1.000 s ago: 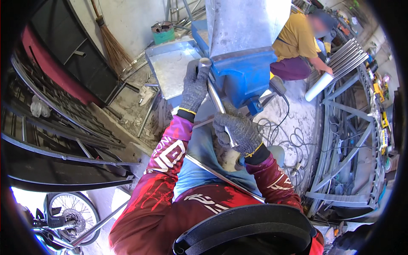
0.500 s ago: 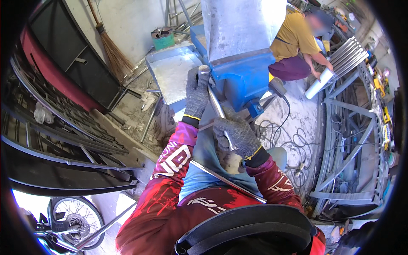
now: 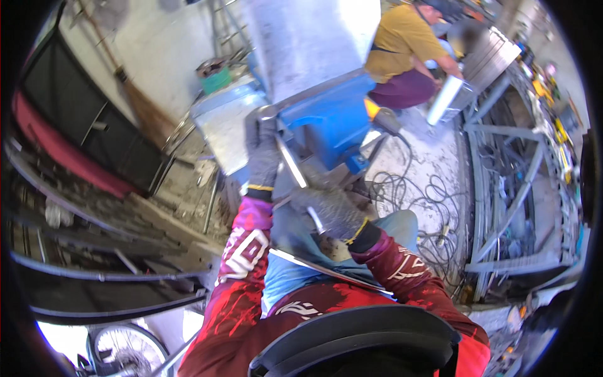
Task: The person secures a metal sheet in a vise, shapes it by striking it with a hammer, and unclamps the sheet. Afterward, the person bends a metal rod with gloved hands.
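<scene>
A shiny metal vise handle [image 3: 291,164] slants down in front of the blue bench vise [image 3: 333,116]. My left hand [image 3: 262,151], in a grey knit glove, is closed around its upper, knobbed end. Lower down, my right hand [image 3: 330,210], gloved the same way, is wrapped round the bar, whose lower end sticks out below the fingers. Where the bar meets the vise is hidden from me. From the vise jaws a large grey metal sheet [image 3: 308,44] rises.
Left of the vise lies a shallow metal tray [image 3: 220,135] with a green can [image 3: 215,80] behind it. A yellow and black power tool [image 3: 382,118] and tangled cables [image 3: 433,195] lie on the floor to the right. Beyond, a co-worker [image 3: 402,50] crouches by a silver tube [image 3: 443,100] and a steel frame [image 3: 502,135].
The view has shifted, so vise and hands appear farther left. Both my hands keep their grip on the handle, whose angle looks about the same. The co-worker remains crouched by the tube.
</scene>
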Action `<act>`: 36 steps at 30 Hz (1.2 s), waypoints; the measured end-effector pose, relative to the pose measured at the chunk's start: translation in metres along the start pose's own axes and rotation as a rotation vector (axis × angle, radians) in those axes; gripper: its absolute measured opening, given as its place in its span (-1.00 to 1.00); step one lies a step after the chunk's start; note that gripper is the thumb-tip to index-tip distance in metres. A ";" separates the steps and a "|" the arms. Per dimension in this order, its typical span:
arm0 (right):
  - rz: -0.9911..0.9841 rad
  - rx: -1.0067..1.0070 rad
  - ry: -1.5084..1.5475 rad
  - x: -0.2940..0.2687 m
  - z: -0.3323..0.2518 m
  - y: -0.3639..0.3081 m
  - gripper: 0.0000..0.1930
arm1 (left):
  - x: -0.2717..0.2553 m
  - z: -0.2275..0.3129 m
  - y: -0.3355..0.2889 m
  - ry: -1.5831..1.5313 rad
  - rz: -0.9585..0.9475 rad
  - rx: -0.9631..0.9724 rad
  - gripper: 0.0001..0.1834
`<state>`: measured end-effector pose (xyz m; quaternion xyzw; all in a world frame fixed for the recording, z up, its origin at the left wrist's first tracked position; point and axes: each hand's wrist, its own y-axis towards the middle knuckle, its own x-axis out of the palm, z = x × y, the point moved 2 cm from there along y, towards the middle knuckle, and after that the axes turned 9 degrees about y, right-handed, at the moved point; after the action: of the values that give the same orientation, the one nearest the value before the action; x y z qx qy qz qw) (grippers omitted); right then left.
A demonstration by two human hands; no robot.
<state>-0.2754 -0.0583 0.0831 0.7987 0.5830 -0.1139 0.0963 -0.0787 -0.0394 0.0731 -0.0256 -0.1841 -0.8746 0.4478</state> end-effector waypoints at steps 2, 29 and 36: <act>0.133 0.016 0.621 0.013 -0.010 0.006 -0.66 | -0.013 -0.002 0.008 0.270 0.034 0.200 -0.69; -0.154 -0.021 0.470 0.041 0.053 -0.038 -0.78 | -0.054 -0.038 -0.082 0.448 -0.060 -0.212 -0.64; -0.294 -0.180 0.544 0.050 0.108 -0.068 -0.63 | -0.090 -0.035 -0.150 1.045 -0.132 -0.328 -0.62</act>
<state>-0.3330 -0.0230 -0.0362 0.6953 0.7042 0.1432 -0.0103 -0.1397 0.0977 -0.0236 0.3540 0.2002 -0.8144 0.4139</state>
